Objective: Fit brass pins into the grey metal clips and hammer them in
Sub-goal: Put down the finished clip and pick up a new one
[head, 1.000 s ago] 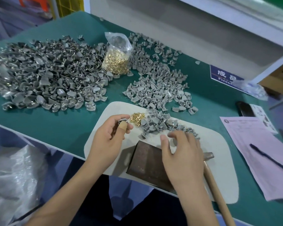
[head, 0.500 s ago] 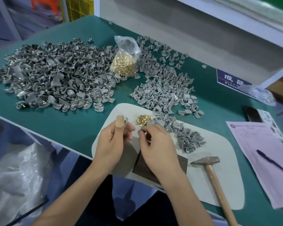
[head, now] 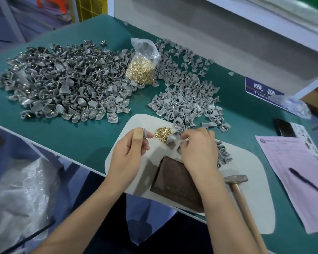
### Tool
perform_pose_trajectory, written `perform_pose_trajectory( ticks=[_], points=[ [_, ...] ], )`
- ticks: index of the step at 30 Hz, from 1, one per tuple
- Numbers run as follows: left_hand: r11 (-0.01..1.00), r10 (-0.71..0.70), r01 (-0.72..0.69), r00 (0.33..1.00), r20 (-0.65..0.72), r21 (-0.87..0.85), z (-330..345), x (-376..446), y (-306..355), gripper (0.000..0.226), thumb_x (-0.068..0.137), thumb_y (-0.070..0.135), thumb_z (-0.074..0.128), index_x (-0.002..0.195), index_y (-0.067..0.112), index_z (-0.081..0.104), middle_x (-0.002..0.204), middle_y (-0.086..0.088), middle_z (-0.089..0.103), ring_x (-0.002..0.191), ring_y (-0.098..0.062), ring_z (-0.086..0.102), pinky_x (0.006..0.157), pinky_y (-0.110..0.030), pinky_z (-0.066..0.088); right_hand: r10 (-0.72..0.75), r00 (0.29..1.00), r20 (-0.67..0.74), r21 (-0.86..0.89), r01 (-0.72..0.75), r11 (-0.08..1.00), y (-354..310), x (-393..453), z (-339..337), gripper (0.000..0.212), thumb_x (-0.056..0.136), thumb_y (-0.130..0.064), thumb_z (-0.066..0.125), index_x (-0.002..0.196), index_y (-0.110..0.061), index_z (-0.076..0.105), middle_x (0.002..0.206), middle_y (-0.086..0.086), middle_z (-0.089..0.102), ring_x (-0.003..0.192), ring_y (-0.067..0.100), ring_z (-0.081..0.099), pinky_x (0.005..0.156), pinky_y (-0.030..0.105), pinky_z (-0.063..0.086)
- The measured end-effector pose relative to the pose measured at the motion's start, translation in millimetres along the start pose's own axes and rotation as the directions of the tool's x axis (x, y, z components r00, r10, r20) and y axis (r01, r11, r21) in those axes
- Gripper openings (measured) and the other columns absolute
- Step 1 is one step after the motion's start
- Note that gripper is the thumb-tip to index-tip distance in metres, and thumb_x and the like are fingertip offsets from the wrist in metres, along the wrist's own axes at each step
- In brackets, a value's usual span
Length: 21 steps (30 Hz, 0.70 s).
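Nearest you, the dark metal block (head: 174, 184) sits at the bench's front edge on the white mat (head: 253, 180), partly hidden by your right wrist, with the hammer (head: 240, 191) lying just right of it. Your left hand (head: 127, 154) pinches one grey clip (head: 145, 133) between bandaged thumb and forefinger, other fingers curled. Your right hand (head: 198, 149) has its fingers curled down into the loose clips (head: 174, 139) beside the little brass pin pile (head: 162, 132); can't tell what it grips. Further back: two big clip heaps (head: 62, 85) and the pin bag (head: 141, 68).
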<state>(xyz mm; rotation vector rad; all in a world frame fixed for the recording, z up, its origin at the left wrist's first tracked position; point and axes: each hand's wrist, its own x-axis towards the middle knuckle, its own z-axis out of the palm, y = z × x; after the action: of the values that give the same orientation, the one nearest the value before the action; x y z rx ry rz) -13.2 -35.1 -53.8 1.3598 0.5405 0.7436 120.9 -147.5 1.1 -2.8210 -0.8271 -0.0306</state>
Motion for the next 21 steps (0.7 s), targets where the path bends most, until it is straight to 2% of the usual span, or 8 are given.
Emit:
perform_pose_trajectory(
  ticks=[3, 5, 7, 9, 13, 16, 18, 21],
  points=[
    [1.0, 0.01, -0.01, 1.0, 0.012, 0.025, 0.3, 0.9, -0.3, 0.041, 0.103, 0.055, 0.039, 0.101, 0.032, 0.074, 0.073, 0.008, 0.059, 0.067, -0.007, 0.05, 0.06, -0.017, 0.041, -0.087, 0.994, -0.07, 0.137, 0.096, 0.986, -10.8, -1.1, -2.9, 0.02, 0.096, -0.025, 0.063, 0.112, -0.028, 0.073, 0.116, -0.003, 0.062, 0.115, 0.02, 0.046, 0.094, 0.037, 0.043],
    [0.999, 0.015, -0.016, 1.0, 0.021, 0.034, 0.5, 1.4, -0.7, 0.041, 0.104, 0.053, 0.039, 0.102, 0.032, 0.074, 0.074, 0.008, 0.059, 0.067, -0.007, 0.051, 0.059, -0.016, 0.041, -0.153, 0.988, -0.038, 0.133, 0.157, 0.979, -21.4, -3.4, -2.0, 0.015, 0.095, -0.035, 0.066, 0.108, -0.031, 0.074, 0.111, -0.006, 0.064, 0.111, 0.018, 0.049, 0.089, 0.038, 0.046],
    [0.999, 0.013, -0.014, 1.0, 0.028, 0.032, 0.1, 1.6, -1.7, 0.04, 0.104, 0.053, 0.039, 0.103, 0.032, 0.073, 0.074, 0.008, 0.06, 0.067, -0.007, 0.051, 0.06, -0.016, 0.041, -0.128, 0.992, 0.004, 0.072, 0.127, 0.989, -25.1, -3.5, -0.1, 0.013, 0.094, -0.036, 0.067, 0.104, -0.032, 0.074, 0.108, -0.006, 0.068, 0.109, 0.02, 0.052, 0.083, 0.036, 0.048],
    [0.999, 0.016, -0.016, 0.999, 0.028, 0.033, -0.2, 2.2, -2.2, 0.038, 0.104, 0.053, 0.04, 0.105, 0.033, 0.073, 0.074, 0.009, 0.06, 0.069, -0.006, 0.052, 0.062, -0.016, 0.041, -0.047, 0.999, -0.004, 0.013, 0.047, 0.999, -21.1, -1.4, 0.7, 0.011, 0.094, -0.027, 0.066, 0.1, -0.03, 0.075, 0.106, -0.003, 0.071, 0.107, 0.023, 0.056, 0.079, 0.034, 0.047],
    [1.0, 0.0, 0.0, 1.0, 0.014, -0.013, -0.6, 0.8, -1.8, 0.025, 0.104, 0.044, 0.043, 0.112, 0.036, 0.065, 0.075, 0.007, 0.061, 0.07, -0.008, 0.055, 0.064, -0.019, 0.046, 0.044, 0.999, -0.005, -0.09, -0.044, 0.995, -14.4, 3.2, 1.2, 0.024, 0.09, -0.009, 0.063, 0.1, -0.026, 0.075, 0.108, 0.001, 0.07, 0.111, 0.026, 0.053, 0.079, 0.034, 0.043],
    [1.0, 0.025, -0.024, 1.0, 0.006, -0.014, -0.8, 0.4, 0.6, 0.015, 0.103, 0.042, 0.047, 0.105, 0.033, 0.06, 0.068, 0.003, 0.06, 0.064, -0.011, 0.055, 0.061, -0.019, 0.045, -0.091, 0.996, 0.009, 0.055, 0.091, 0.994, -20.4, 6.1, 0.5, 0.018, 0.091, -0.016, 0.067, 0.102, -0.028, 0.076, 0.108, -0.003, 0.07, 0.11, 0.022, 0.052, 0.085, 0.036, 0.047],
    [0.999, 0.05, -0.051, 0.998, 0.026, 0.018, 0.5, -0.5, 2.3, 0.016, 0.103, 0.037, 0.051, 0.095, 0.029, 0.062, 0.064, 0.004, 0.059, 0.06, -0.01, 0.053, 0.059, -0.018, 0.045, -0.182, 0.983, 0.034, 0.086, 0.179, 0.98, -25.6, 5.7, 2.7, 0.016, 0.091, -0.022, 0.07, 0.102, -0.032, 0.076, 0.106, -0.007, 0.07, 0.108, 0.019, 0.053, 0.085, 0.035, 0.047],
    [1.0, 0.02, -0.02, 0.999, 0.049, 0.005, 3.0, -1.2, 2.0, 0.015, 0.103, 0.025, 0.054, 0.096, 0.023, 0.066, 0.068, 0.005, 0.066, 0.062, -0.005, 0.058, 0.06, -0.015, 0.047, -0.155, 0.987, 0.032, 0.09, 0.151, 0.984, -27.1, 4.7, 9.5, 0.013, 0.09, -0.027, 0.071, 0.1, -0.033, 0.077, 0.104, -0.008, 0.071, 0.105, 0.02, 0.057, 0.081, 0.033, 0.048]
  ],
)
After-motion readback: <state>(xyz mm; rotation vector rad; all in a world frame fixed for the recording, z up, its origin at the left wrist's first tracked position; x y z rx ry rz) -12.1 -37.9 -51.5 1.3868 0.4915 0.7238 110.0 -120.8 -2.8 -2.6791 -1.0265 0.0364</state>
